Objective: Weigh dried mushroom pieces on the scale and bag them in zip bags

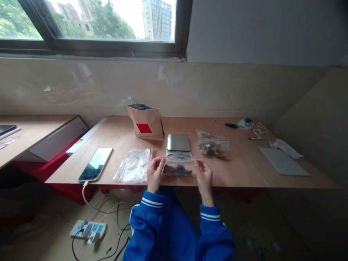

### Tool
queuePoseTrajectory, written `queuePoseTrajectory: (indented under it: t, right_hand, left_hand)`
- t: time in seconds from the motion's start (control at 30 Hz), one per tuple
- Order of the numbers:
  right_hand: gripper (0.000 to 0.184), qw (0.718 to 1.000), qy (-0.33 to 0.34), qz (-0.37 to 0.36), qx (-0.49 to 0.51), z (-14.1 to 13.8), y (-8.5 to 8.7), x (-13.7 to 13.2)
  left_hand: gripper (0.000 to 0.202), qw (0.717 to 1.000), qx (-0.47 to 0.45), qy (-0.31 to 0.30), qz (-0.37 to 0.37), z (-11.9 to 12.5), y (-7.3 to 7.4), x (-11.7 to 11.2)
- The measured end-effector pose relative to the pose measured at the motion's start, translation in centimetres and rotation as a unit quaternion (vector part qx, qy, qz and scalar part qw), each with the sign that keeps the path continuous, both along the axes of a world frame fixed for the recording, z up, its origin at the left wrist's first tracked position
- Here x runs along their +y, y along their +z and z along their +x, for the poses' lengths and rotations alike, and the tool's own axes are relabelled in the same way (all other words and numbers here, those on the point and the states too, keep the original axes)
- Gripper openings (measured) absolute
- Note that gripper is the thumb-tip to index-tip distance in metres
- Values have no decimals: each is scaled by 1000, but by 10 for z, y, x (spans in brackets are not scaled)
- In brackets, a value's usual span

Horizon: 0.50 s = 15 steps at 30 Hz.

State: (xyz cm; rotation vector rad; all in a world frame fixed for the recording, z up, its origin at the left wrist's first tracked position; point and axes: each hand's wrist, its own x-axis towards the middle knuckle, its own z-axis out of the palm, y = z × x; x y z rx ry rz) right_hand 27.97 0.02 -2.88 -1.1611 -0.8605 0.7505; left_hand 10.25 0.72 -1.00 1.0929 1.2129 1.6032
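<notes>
at far left on the table [244,175], we find a phone [95,165] lying face up, a white cable [85,184] in its end. on the floor [54,217] below, we note a white-and-blue power strip [101,230] with plugs [87,229] seated in it. to the phone's right lies a pile of clear bags [133,166], flat, with red closure lines. behind them stands a brown pouch [146,117], its mouth open and dark inside; we cannot see its contents. on its front is a red label [144,128] whose marks are too small for us to read. at centre, the left hand [154,174] pinches, thumb against fingers, the left top corner of a transparent zip bag [179,163]; dark, wrinkled pieces [176,170] lie inside it. we see this bag held in front of, and partly overlapping, a scale [178,142] with a metal top; whether they touch, we cannot tell. the right hand [204,174] pinches the opposite corner. farther right we observe filled bags [223,148] of brown and dark chunks [213,149], one bearing a small white tag [208,145], its writing illegible. beyond lie a green-handled screwdriver [231,125], a white dome camera [246,123] and a white sheet [284,162].
</notes>
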Motion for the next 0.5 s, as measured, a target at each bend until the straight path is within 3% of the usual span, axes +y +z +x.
queuePoseTrajectory:
  t: [0.27,0.5]
  right_hand:
    - [27,999,-24,25,31,-6,-4,4]
    - [31,998,66,2,18,-12,-2,5]
  left_hand:
    - [29,1000,-12,28,-2,3,-2,1]
    - [29,998,-38,-40,2,4,-5,1]
